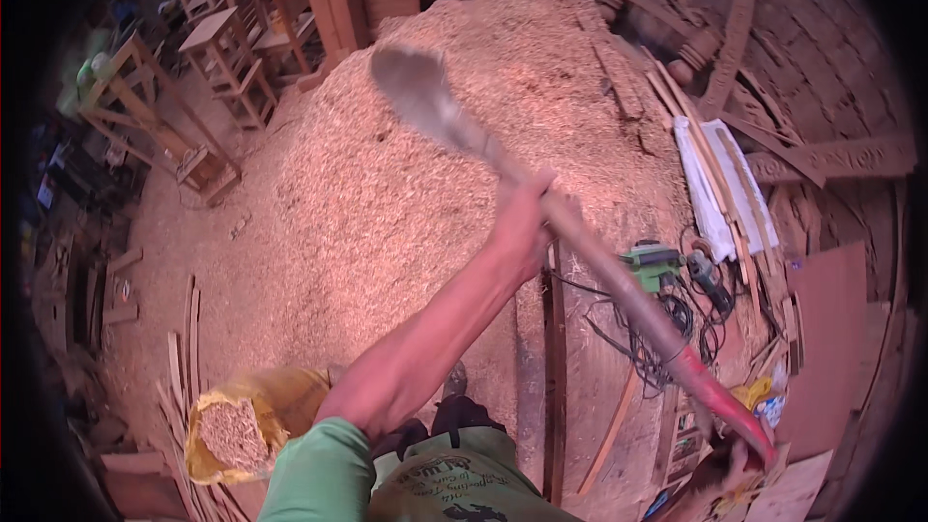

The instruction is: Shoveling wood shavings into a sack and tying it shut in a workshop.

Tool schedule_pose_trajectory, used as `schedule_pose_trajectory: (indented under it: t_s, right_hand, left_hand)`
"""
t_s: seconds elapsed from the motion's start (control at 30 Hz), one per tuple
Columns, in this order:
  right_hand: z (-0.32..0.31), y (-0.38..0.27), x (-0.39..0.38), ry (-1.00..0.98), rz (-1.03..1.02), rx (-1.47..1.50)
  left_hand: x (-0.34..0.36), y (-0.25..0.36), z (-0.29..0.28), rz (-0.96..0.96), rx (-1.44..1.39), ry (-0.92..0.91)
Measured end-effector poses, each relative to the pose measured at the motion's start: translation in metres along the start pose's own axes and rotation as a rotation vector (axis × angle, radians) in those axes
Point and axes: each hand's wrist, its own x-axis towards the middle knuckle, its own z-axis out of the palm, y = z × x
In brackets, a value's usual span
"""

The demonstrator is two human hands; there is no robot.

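Observation:
A long-handled shovel (619, 282) slants across the view, its metal blade (414, 89) blurred and raised over a big pile of wood shavings (377, 203). No load shows on the blade. My left hand (527, 222) is wrapped round the middle of the wooden shaft, arm stretched forward. At the lower right my right hand (739, 469) grips the red end of the handle; part of it is hidden behind that end. A yellow sack (290, 401) with shavings in its open mouth lies at the lower left, beside my left arm.
A green electric planer (652, 266) and an angle grinder (710, 280) lie with tangled cords on a wooden bench (599, 377) to the right. Wooden chairs (227, 58) stand at the back left. Carved boards (730, 48) lean at the back right. Thin slats (184, 358) lie near the sack.

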Motion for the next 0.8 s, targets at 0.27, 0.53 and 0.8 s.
schedule_pose_trajectory:
  t_s: [0.27, 0.53, 0.8]
  right_hand:
    - [0.194, 0.055, 0.081, -0.356, -0.928, -0.731]
    - [0.485, 0.31, 0.079, -0.749, -0.921, -0.849]
    - [0.539, 0.428, -0.066, -1.366, -0.311, -0.889]
  left_hand:
    - [0.051, 0.013, -0.026, 0.043, 0.597, -0.389]
    - [-0.172, -0.038, -0.398, -0.233, 0.531, 0.913]
    - [-0.459, -0.127, -0.469, -0.444, 0.303, 1.652]
